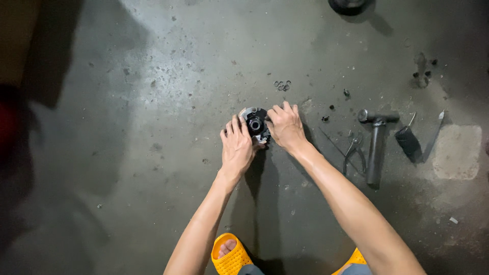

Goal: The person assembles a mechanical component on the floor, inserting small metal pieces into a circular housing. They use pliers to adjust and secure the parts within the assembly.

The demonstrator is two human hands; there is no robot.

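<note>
packages: none; labels: none; signs: none; screens: none

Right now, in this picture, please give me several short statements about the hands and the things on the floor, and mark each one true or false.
1. Both hands touch the round metal part on the floor. True: the left hand and the right hand are on either side of it.
2. The hammer lies to the left of the hands. False: it lies to their right.
3. Pliers lie between the right hand and the hammer. True.
4. The person wears black boots. False: they wear yellow sandals.
5. The right hand holds the hammer. False: the hammer lies untouched.
</note>
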